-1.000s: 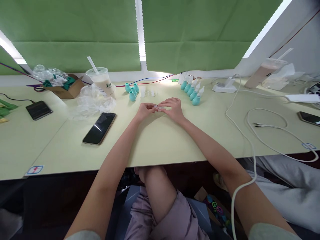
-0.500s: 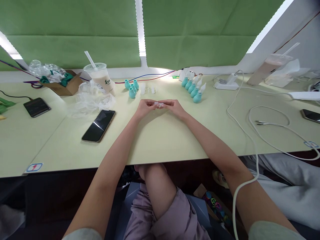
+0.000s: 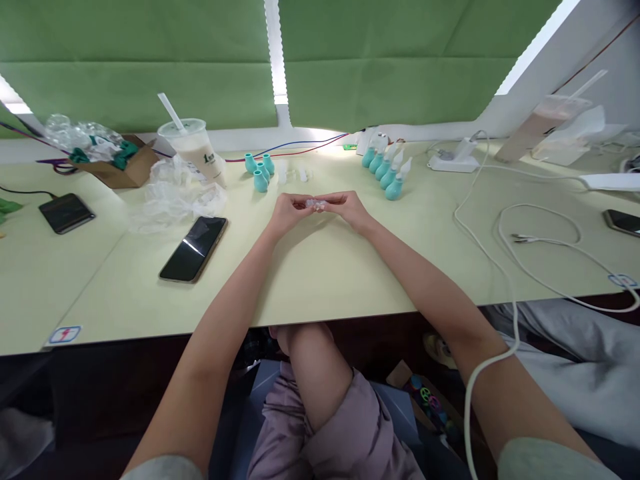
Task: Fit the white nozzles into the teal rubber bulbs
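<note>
Between the fingertips of my left hand and my right hand is a small clear plastic piece, partly covered by the fingers. Both hands are closed on it, just above the table. Beyond my left hand stand several turquoise rubber bulbs with open necks. Small clear plastic parts lie beside them. Past my right hand, a row of turquoise bulbs with clear nozzle tips stands upright.
A black phone lies left of my forearm. Behind it are a crumpled plastic bag, a drink cup with a straw and a cardboard box. On the right, a white cable runs from a power strip across my right forearm.
The view has shifted slightly. My hands stay together, and the fingers have turned the clear plastic piece a little.
</note>
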Demonstrator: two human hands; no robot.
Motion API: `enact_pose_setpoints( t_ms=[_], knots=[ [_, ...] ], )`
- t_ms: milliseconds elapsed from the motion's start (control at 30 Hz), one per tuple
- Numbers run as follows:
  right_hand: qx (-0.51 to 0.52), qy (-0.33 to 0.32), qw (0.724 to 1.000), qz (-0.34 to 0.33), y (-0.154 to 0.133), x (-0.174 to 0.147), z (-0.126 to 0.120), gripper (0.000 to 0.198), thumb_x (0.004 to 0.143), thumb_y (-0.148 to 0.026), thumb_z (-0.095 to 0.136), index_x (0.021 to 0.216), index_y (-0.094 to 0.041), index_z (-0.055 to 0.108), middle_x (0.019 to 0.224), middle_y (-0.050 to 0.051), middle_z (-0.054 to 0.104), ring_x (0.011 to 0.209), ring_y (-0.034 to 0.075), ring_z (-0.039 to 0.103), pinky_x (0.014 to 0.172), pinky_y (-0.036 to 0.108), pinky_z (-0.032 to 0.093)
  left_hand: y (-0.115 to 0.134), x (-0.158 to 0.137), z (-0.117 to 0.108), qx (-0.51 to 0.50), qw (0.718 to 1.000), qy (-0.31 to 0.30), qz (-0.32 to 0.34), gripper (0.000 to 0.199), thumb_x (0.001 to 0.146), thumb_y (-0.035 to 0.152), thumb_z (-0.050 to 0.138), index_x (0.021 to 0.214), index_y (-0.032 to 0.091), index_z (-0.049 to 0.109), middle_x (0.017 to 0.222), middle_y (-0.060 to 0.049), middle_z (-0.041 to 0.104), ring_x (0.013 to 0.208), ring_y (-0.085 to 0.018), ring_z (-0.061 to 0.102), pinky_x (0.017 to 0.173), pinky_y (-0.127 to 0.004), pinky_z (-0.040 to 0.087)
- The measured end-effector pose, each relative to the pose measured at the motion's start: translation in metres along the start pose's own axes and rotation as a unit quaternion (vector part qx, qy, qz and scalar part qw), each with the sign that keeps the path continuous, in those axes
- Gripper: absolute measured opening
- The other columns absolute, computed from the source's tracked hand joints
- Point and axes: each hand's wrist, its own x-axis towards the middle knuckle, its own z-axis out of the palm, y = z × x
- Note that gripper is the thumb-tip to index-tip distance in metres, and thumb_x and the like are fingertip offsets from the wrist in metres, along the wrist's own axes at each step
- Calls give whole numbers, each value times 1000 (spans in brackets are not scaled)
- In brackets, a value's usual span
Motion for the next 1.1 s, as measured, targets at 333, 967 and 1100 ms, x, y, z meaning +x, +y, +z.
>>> enact_pose_setpoints(
  t_ms=[333,967,1100],
  knots=[
    [-19,-5,1000,3,-3,-4,1,51,60,-54,79,100,-21,75,100,6,74,96,26,67,93,40,50,1,0,-2,-17,1000,4,-25,47,68,52,72,91,12,75,82,-10,73,76,-18,66,68,-27,51],
    [-17,5,1000,-4,2,-2,-1,46,67,-54,73,99,-21,75,98,6,74,91,22,68,91,38,49,0,0,3,15,1000,6,7,37,77,46,63,89,13,75,77,-6,71,67,-13,58,66,-25,47],
    [-10,15,1000,0,4,-1,-2,43,65,-50,76,96,-20,76,92,6,75,88,21,68,88,36,50,-2,1,2,6,1000,-13,7,42,79,51,59,90,14,75,77,-6,71,67,-13,57,67,-26,47]
  ],
)
